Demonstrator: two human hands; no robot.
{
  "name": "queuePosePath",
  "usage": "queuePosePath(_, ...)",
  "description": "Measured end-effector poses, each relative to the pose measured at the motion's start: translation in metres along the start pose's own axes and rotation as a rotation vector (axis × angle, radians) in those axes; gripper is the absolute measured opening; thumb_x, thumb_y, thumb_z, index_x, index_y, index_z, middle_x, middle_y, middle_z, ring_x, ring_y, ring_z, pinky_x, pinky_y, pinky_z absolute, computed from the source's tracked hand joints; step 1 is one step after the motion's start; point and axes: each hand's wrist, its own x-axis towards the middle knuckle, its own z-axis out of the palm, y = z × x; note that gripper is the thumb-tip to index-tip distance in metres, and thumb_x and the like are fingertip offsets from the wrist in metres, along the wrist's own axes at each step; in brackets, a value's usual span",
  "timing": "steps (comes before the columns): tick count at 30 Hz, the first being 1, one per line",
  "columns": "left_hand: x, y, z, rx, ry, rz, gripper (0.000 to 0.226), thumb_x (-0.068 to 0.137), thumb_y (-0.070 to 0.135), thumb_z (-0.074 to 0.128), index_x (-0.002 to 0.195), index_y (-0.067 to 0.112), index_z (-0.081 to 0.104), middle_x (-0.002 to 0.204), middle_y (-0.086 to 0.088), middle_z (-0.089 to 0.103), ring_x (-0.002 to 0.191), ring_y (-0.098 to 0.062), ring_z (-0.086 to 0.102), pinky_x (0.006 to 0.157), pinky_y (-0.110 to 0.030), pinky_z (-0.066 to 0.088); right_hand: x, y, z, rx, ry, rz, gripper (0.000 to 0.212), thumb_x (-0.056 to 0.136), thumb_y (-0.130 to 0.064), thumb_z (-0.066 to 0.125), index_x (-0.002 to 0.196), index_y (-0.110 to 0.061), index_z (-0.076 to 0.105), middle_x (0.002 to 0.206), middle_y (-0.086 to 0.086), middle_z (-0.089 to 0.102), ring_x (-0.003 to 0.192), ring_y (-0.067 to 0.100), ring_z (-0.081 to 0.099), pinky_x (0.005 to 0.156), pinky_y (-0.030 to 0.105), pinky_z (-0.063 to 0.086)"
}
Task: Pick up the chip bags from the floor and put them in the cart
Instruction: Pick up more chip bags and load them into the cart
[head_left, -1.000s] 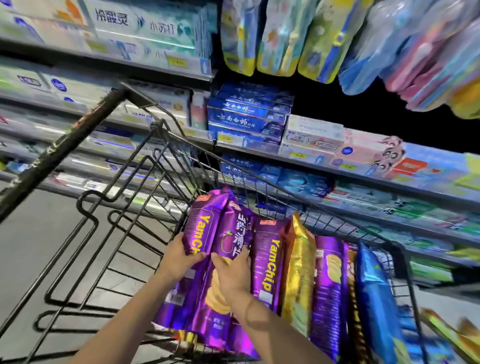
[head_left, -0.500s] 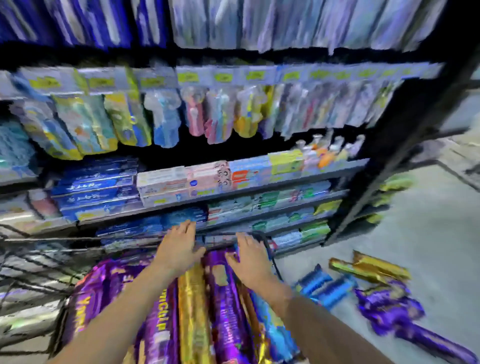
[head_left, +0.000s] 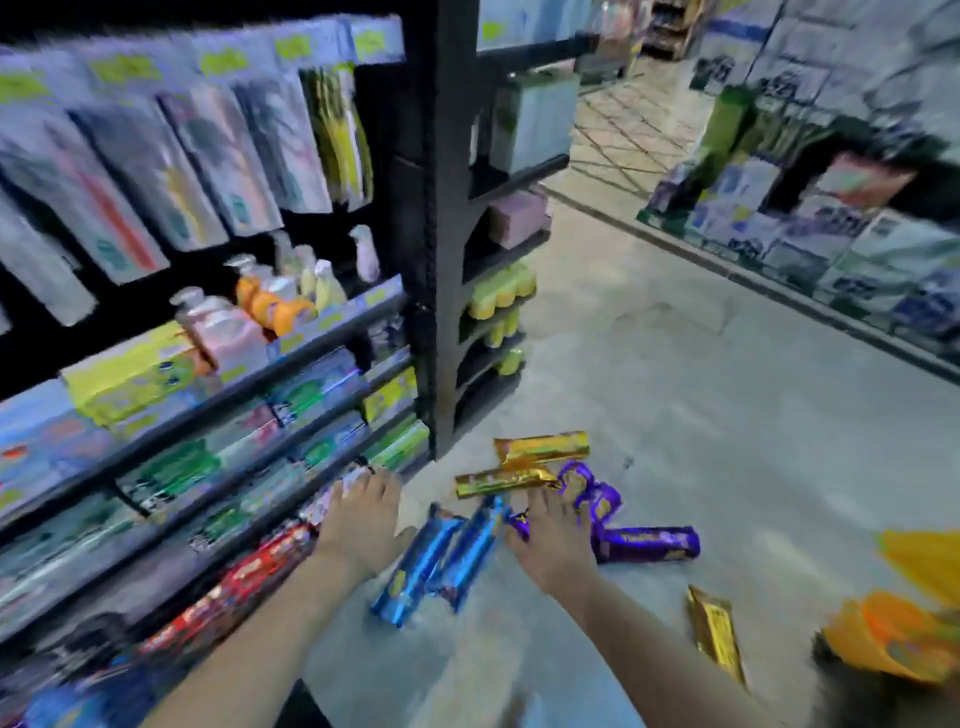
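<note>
Head view shows both your hands stretched out low in the middle of the frame, fingers spread and straight, holding nothing. Your left hand (head_left: 363, 525) hovers by the bottom shelf (head_left: 332, 467) at lower left; whether it touches the shelf edge you cannot tell through the blur. Your right hand (head_left: 553, 545) is over the pile of chip bags on the floor (head_left: 727, 415), fingers above the purple bags (head_left: 644, 543); contact is unclear. Two blue bags (head_left: 441, 558) lie side by side between your hands. Two gold bags (head_left: 524, 465) lie just beyond the purple ones, near the dark shelf post (head_left: 447, 234). Another gold bag (head_left: 717, 636) lies apart at lower right, near orange packs (head_left: 893, 639) at the frame edge.
</note>
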Motion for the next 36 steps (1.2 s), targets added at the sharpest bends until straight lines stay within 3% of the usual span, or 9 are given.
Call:
queuePosePath(2,0.039,0.038,0.014,-0.026,-0.051,0.01,0.072,0.089,0.054,0.039,0.144,0.011,0.024,0.154,-0.011,0.024,0.143,-0.027,0.022,0.116,-0.048,0.02,0.026,0.055,0.005,-0.002,-0.033,0.085,0.069,0.089,-0.051,0.045,0.145,-0.013,0.029,0.147,0.009,0.038,0.136,0.027,0.036,0.113,0.05,0.019)
queuePosePath(8,0.12,0.112,0.082,-0.079,-0.212,-0.009,0.075,0.085,0.053,0.047,0.145,0.016,0.023,0.152,-0.006,0.028,0.14,-0.025,0.028,0.111,-0.045,0.026,0.08,0.168,0.044,0.093,-0.147,0.357,0.068,0.086,-0.061,0.038,0.14,-0.02,0.035,0.143,0.004,0.043,0.132,0.024,0.041,0.111,0.045,0.027)
queuePosePath(11,0.157,0.128,0.124,-0.06,-0.287,-0.027,0.078,0.081,0.057,0.033,0.145,0.013,0.025,0.15,-0.005,0.033,0.138,-0.023,0.032,0.109,-0.042,0.029,0.105,0.202,0.08,0.166,-0.216,0.472,0.069,0.088,-0.057,0.044,0.143,-0.017,0.03,0.144,0.006,0.042,0.132,0.026,0.042,0.11,0.045,0.03)
queuePosePath(15,0.219,0.136,0.197,-0.032,-0.382,-0.056,0.074,0.087,0.048,0.046,0.148,0.014,0.019,0.153,-0.006,0.027,0.141,-0.024,0.028,0.113,-0.042,0.025,0.152,0.237,0.15,0.33,-0.266,0.605,0.074,0.089,-0.052,0.049,0.146,-0.011,0.025,0.144,0.013,0.041,0.131,0.032,0.042,0.107,0.042,0.035)
queuePosePath(21,0.321,0.141,0.328,-0.023,-0.445,-0.039,0.075,0.086,0.048,0.047,0.145,0.011,0.019,0.146,-0.008,0.037,0.133,-0.027,0.038,0.107,-0.039,0.035,0.246,0.28,0.273,0.582,-0.28,0.745,0.079,0.088,-0.044,0.058,0.147,-0.004,0.022,0.145,0.021,0.037,0.133,0.036,0.038,0.107,0.043,0.032)
queuePosePath(25,0.399,0.147,0.423,-0.029,-0.416,-0.022,0.079,0.084,0.048,0.052,0.146,0.012,0.018,0.142,-0.009,0.038,0.13,-0.027,0.039,0.104,-0.036,0.038,0.329,0.306,0.371,0.704,-0.248,0.722,0.079,0.086,-0.039,0.063,0.147,-0.007,0.024,0.145,0.017,0.041,0.132,0.032,0.041,0.106,0.042,0.035)
queuePosePath(27,0.432,0.15,0.476,-0.01,-0.415,-0.02,0.088,0.085,0.05,0.053,0.149,0.011,0.007,0.152,-0.014,0.025,0.138,-0.029,0.03,0.111,-0.038,0.031,0.37,0.32,0.422,0.709,-0.239,0.726,0.081,0.086,-0.039,0.063,0.148,-0.009,0.02,0.142,0.019,0.042,0.13,0.035,0.042,0.106,0.045,0.037)
queuePosePath(32,0.477,0.152,0.587,0.001,-0.424,-0.153,0.108,0.082,0.057,0.055,0.147,0.009,-0.018,0.157,-0.019,0.001,0.144,-0.034,0.015,0.116,-0.041,0.024,0.441,0.34,0.524,0.694,-0.119,0.927,0.103,0.083,-0.046,0.065,0.15,-0.005,0.0,0.15,0.029,0.017,0.134,0.046,0.03,0.106,0.05,0.03)
queuePosePath(36,0.478,0.155,0.628,-0.129,-0.307,-0.298,0.12,0.072,0.057,0.067,0.148,0.011,-0.014,0.154,-0.018,0.016,0.139,-0.034,0.029,0.109,-0.042,0.034,0.451,0.339,0.565,0.663,0.031,1.128,0.113,0.078,-0.042,0.072,0.15,-0.008,-0.009,0.149,0.03,0.015,0.13,0.047,0.032,0.103,0.051,0.033)
